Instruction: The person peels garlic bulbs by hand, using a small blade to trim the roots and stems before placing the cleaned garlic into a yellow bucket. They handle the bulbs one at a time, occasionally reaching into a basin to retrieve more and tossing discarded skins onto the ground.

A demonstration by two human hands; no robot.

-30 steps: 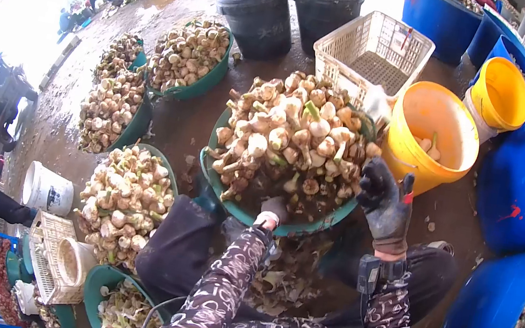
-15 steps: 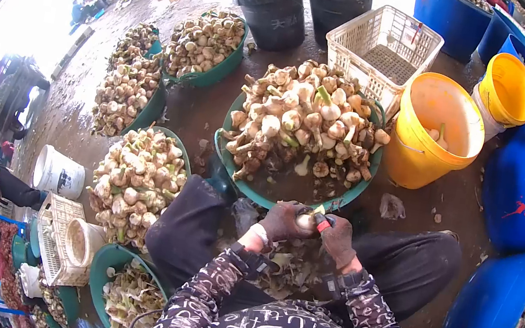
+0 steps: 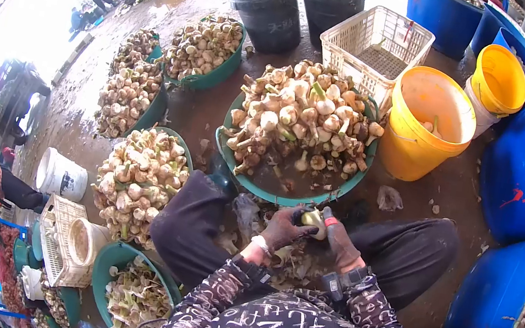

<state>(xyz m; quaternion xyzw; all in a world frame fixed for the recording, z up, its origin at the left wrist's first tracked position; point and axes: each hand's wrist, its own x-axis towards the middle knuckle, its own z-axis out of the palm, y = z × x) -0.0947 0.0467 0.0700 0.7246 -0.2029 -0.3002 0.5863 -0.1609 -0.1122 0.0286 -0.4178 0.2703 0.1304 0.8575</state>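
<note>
- White crate (image 3: 60, 249), far left on the floor: stood beside a white bucket (image 3: 61, 175); contents too small to tell.
- Green basin of trimmings (image 3: 130, 294), lower left: held husks and cut stalks, judged to be waste from bulbs already cleaned.
- Heaped basins of garlic (image 3: 136, 182), left of the person's knee, with more heaps beyond (image 3: 124, 91): all full; whether cleaned or not could not be told.
- Left hand (image 3: 281, 225), gloved: closed around a garlic bulb (image 3: 313, 219), held above the lap.
- Right hand (image 3: 339, 241), gloved: gripped a small red-handled tool against that same bulb; blade hidden.
- Main green basin (image 3: 284, 198), just ahead of the hands: piled high at the back with untrimmed bulbs (image 3: 304, 119), near side bare. Judged that most of the pile was left.
- Yellow bucket (image 3: 427, 132), right of the basin: only a few pale bulbs at the bottom, so the output looked small.
- Blue drums (image 3: 516, 187), far right: stood along the edge.
</note>
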